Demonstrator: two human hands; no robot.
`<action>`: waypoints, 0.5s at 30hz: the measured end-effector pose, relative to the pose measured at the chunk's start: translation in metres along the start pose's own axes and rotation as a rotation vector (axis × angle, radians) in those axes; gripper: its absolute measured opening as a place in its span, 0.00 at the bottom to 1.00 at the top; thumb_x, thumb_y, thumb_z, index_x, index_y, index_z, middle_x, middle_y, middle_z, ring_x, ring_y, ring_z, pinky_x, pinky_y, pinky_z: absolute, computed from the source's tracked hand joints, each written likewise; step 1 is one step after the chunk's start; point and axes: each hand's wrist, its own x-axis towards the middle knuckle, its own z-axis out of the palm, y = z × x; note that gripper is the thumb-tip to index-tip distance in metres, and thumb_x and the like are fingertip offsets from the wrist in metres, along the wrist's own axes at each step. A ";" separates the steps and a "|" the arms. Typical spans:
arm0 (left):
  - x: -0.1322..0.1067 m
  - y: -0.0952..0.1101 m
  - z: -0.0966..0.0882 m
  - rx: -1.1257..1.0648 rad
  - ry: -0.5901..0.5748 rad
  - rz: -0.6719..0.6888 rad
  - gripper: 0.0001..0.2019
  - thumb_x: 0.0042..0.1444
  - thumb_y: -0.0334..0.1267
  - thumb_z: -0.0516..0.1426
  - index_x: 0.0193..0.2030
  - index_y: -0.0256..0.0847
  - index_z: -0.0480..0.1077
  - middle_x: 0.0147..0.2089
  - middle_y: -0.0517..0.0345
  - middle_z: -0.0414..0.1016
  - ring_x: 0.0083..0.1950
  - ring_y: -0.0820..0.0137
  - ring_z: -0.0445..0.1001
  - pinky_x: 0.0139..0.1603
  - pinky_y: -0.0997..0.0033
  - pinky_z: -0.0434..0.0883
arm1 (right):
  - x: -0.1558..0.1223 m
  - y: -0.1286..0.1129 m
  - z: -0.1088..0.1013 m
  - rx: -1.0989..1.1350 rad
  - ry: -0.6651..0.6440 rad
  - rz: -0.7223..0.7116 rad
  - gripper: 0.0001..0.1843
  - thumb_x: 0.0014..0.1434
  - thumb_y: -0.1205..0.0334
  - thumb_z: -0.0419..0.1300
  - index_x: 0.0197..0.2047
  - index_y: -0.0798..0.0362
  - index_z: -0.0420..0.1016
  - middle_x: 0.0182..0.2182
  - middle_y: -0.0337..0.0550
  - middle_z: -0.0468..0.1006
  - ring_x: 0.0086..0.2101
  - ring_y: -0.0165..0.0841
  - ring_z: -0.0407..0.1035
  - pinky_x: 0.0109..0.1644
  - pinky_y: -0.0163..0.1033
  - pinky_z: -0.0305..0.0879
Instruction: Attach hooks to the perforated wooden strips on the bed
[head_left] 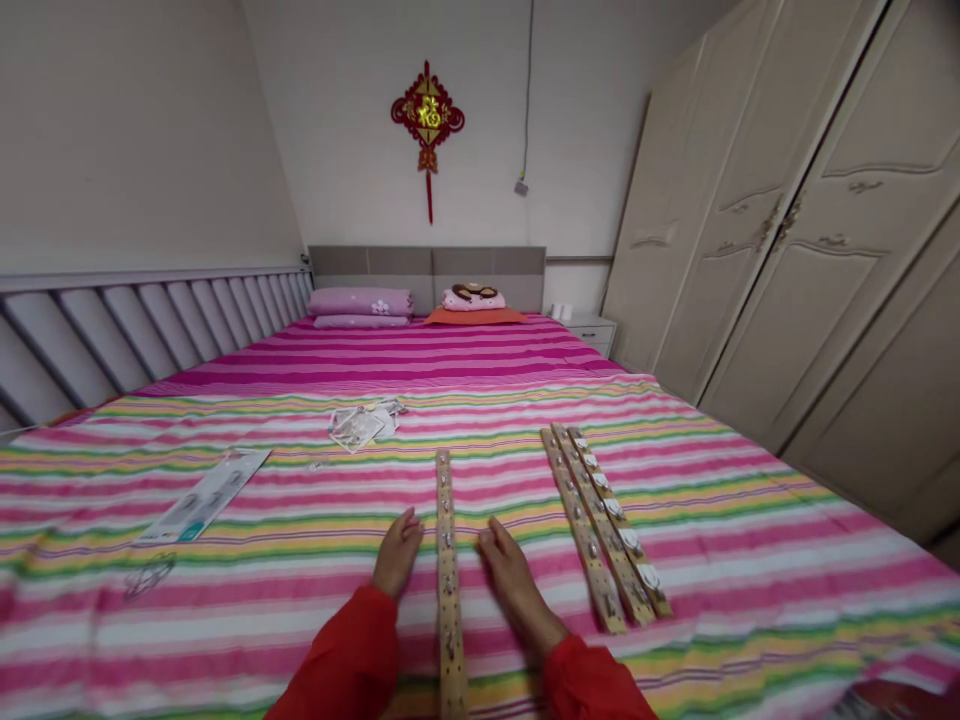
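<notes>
My left hand (399, 552) is just left of a long narrow wooden strip (448, 570) on the striped bedspread. Its fingers are loosely bent and a little apart, with nothing seen in them. On the strip's other side, my right hand (511, 572) is turned inward, its fingers relaxed and no object showing in it. Both hands appear apart from the strip. Small metal fittings and holes run along the strip, which points away from me. Farther right, several similar wooden strips (589, 525) lie side by side; the outermost carries white round pieces (614, 508).
Clear plastic packets (366, 424) lie in a pile beyond the hands. To the left are a long flat package (206, 495) and a tangle of thin wire-like loops (150, 574). A slatted rail (135, 325) borders the bed's left; a wardrobe (780, 260) stands right.
</notes>
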 end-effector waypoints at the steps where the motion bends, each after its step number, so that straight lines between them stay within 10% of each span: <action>1: -0.012 -0.002 -0.005 -0.019 -0.009 -0.009 0.31 0.43 0.47 0.61 0.53 0.31 0.67 0.48 0.41 0.74 0.49 0.61 0.75 0.53 0.64 0.69 | -0.016 -0.002 -0.007 -0.012 0.010 0.034 0.37 0.48 0.43 0.63 0.57 0.56 0.69 0.35 0.44 0.78 0.36 0.37 0.70 0.46 0.43 0.65; 6: -0.071 -0.011 -0.035 -0.098 -0.071 -0.108 0.42 0.35 0.56 0.64 0.56 0.33 0.66 0.52 0.40 0.73 0.54 0.58 0.72 0.55 0.64 0.69 | -0.095 0.001 -0.041 0.052 0.070 0.118 0.37 0.41 0.44 0.68 0.53 0.51 0.73 0.46 0.52 0.78 0.43 0.41 0.71 0.49 0.44 0.66; 11: -0.123 -0.016 -0.054 -0.105 -0.214 -0.239 0.45 0.34 0.58 0.65 0.59 0.35 0.65 0.49 0.44 0.76 0.53 0.57 0.73 0.54 0.65 0.70 | -0.146 0.011 -0.054 0.103 0.124 0.057 0.37 0.43 0.43 0.67 0.55 0.52 0.72 0.32 0.46 0.79 0.28 0.34 0.70 0.34 0.40 0.68; 15: -0.152 0.000 -0.057 -0.007 -0.300 -0.012 0.45 0.46 0.57 0.60 0.68 0.40 0.50 0.33 0.57 0.76 0.37 0.67 0.76 0.40 0.69 0.73 | -0.162 -0.022 -0.048 0.023 0.111 -0.096 0.38 0.52 0.44 0.62 0.62 0.51 0.62 0.30 0.44 0.78 0.26 0.31 0.68 0.29 0.35 0.65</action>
